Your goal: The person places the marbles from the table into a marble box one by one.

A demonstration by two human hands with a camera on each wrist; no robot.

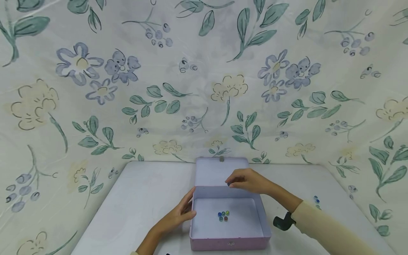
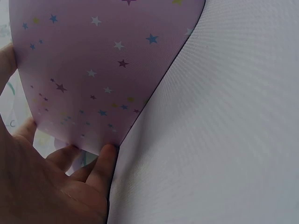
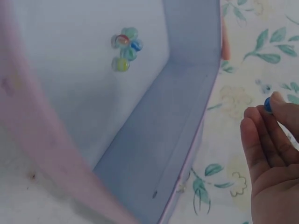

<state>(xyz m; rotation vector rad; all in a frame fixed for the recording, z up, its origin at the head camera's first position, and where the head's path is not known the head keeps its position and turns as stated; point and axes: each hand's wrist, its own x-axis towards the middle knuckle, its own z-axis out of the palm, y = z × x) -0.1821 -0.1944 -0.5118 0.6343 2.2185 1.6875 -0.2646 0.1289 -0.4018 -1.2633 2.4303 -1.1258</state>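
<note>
My right hand [image 1: 247, 180] pinches a blue marble [image 3: 267, 105] between thumb and fingertips. It is above the back of a pink metal box [image 1: 231, 244], in front of the raised lid; the marble looks dark in the head view. My left hand [image 1: 175, 216] rests along the box's left side, thumb at the rim and fingers towards the back corner. In the left wrist view those fingertips touch the star-printed outer wall [image 2: 103, 60]. Inside, several coloured glass marbles [image 1: 223, 214] sit clustered on the white floor of the box.
The lid [image 1: 210, 171] stands open behind the box. A few more marbles [image 1: 316, 200] lie on the white table [image 1: 137, 187] to the right, beyond my right forearm. A flower-printed cloth [image 1: 197, 106] hangs behind and along both sides.
</note>
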